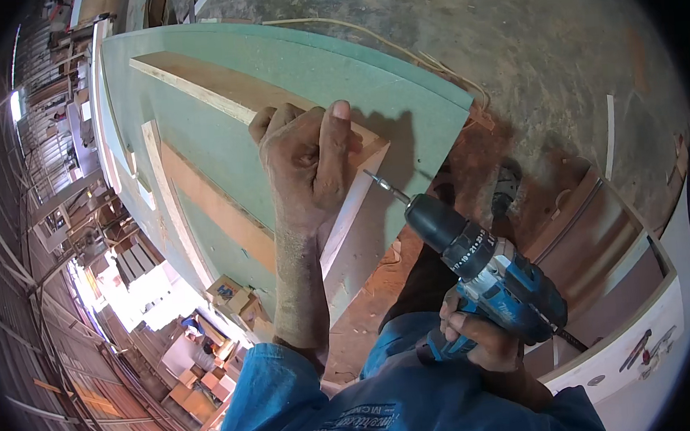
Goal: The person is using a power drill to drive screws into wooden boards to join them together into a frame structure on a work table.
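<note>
My right hand [483,337] is wrapped round the handle of a blue and black cordless drill [495,273]. The bit [387,185] in its chuck points up and left, its tip close to the corner of a wooden frame. My left hand [306,158] is closed over that corner, where a long wooden board [202,82] meets a shorter pale board [350,215]. Its thumb lies along the wood, and the palm side is hidden. The frame rests on a green-topped table [425,112]. Whether the bit touches the wood, I cannot tell.
Another wooden piece [218,207] lies on the table to the left, by a small open cardboard box [235,297]. A cable [365,31] runs past the far edge. At right stands a white-edged cabinet carcass [643,316] with small tools on it. Wood dust covers the floor.
</note>
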A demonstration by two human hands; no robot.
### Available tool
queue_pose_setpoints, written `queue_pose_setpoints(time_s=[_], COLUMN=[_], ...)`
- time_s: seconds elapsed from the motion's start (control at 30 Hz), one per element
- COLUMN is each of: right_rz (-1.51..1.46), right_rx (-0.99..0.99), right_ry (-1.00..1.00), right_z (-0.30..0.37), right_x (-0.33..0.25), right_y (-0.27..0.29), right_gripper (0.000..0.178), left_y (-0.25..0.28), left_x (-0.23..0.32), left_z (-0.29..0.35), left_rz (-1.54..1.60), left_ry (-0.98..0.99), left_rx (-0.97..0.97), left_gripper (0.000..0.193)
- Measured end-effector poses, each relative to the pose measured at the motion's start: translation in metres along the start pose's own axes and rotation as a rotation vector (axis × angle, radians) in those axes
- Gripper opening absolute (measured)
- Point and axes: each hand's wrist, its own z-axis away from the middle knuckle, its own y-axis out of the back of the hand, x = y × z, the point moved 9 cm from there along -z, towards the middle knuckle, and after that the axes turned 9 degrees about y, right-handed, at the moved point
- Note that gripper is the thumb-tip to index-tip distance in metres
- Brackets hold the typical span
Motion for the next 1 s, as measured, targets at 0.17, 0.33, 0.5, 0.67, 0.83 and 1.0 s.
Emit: queue_pose_setpoints(time_s=[0.17, 0.33, 0.5, 0.67, 0.83, 1.0], right_rz=[0.068, 0.086, 0.089, 0.085, 0.062, 0.052], right_rx=[-0.007, 0.03, 0.014, 0.021, 0.036, 0.043], right_ry=[-0.04, -0.082, -0.073, -0.086, -0.1, -0.081], right_z=[-0.003, -0.007, -0.011, -0.012, -0.011, -0.012], right_x=[0.002, 0.007, 0.004, 0.006, 0.016, 0.021], right_y=[-0.001, -0.001, -0.004, -0.007, -0.002, 0.003], right_gripper=[0.015, 0.011, 0.009, 0.014, 0.02, 0.024], left_y=[0.0, 0.0, -0.001, 0.002, -0.003, -0.002], left_x=[-0.003, -0.001, -0.002, -0.003, -0.007, -0.004], left_z=[0.002, 0.001, 0.001, 0.002, 0.0, 0.0], left_rz=[0.01, 0.013, 0.009, 0.005, -0.027, -0.018], left_ry=[0.017, -0.006, 0.002, 0.0, 0.025, 0.019], left_rx=[-0.021, -0.022, -0.032, -0.024, -0.096, -0.09], left_gripper=[0.049, 0.049, 0.049, 0.05, 0.048, 0.049])
